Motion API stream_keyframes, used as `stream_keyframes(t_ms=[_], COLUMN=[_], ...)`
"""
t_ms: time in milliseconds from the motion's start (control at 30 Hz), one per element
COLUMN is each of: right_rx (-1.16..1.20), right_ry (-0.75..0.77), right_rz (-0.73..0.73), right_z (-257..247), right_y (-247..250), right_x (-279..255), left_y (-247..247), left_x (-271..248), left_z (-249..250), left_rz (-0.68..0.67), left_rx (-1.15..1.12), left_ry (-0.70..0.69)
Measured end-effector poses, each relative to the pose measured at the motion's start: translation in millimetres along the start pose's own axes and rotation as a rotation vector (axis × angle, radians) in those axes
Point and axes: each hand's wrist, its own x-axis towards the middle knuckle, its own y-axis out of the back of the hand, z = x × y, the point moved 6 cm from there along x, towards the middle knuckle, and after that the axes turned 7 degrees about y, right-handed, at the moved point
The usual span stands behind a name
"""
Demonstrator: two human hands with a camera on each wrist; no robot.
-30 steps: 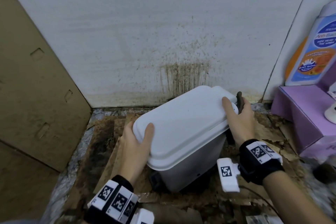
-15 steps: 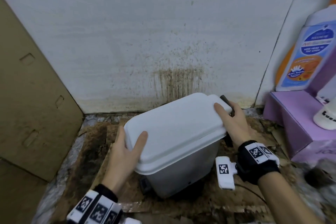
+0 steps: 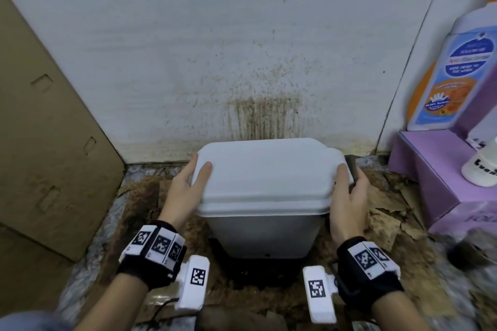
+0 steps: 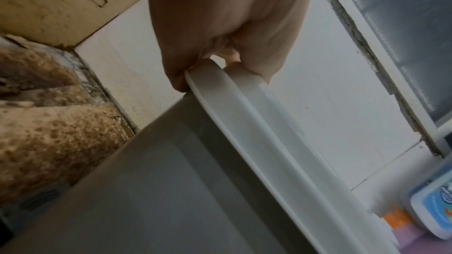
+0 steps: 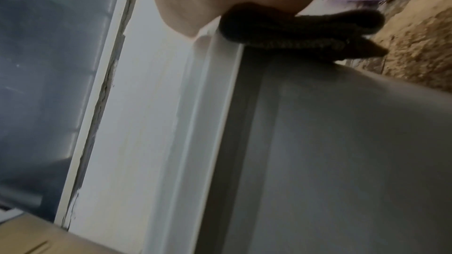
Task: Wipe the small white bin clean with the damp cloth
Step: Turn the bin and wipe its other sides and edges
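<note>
Right, I'm holding the small white bin point(image 3: 265, 196) on the floor's cardboard point(image 3: 384, 219), near the stained wall. My left hand point(image 3: 185, 191) is clasping the lid's left edge, while my right hand point(image 3: 348, 196) is pinching the dark cloth point(image 5: 300, 26) against the right edge. I'm steadying with the left before wiping.

The small white bin point(image 3: 265, 191), angled toward the lower left before, now sits square in the frame's centre; the left hand point(image 3: 185, 191) has slid up to its far-left lid corner.

Smooth matt plastic bin point(image 3: 265, 231); coarse knitted dark cloth point(image 5: 300, 28).
</note>
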Motion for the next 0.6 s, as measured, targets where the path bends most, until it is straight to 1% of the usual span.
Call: stream_keyframes(t_ms=[100,300,367,433,467,533,600], right_rx=[0.082,0.058,0.043,0.066,0.087,0.13,0.141], right_ry=[-0.055,-0.077,-0.061,-0.025,-0.02,-0.024,0.005], right_rz=[-0.004,0.033,0.018,0.015,-0.011,-0.071,-0.139], right_z=[-3.0,-2.8,-8.3,-14.1,-16.7,-22.0,-27.2], right_y=[1.9,5.2,1.4,-3.1,-11.0,-19.1,-31.5], right_x=[5.9,8.8,4.9,0.4,-3.3,-8.3,-14.3], left_y=[-0.5,-1.9,2.8,9.5,17.1,16.2,8.6], left_x=[6.3,5.9,5.0,4.8,4.0,0.0,-9.3], left_z=[-6.9,-10.5,-11.7,-4.9,-1.4,9.6,23.5], left_rz=[0.025,0.101,0.151,0.228,0.278,0.34,0.358], left_rx=[0.01,0.112,0.197,0.327,0.387,0.474,0.515], left_ry=[-0.007,-0.041,-0.044,-0.092,-0.107,-0.147,-0.216])
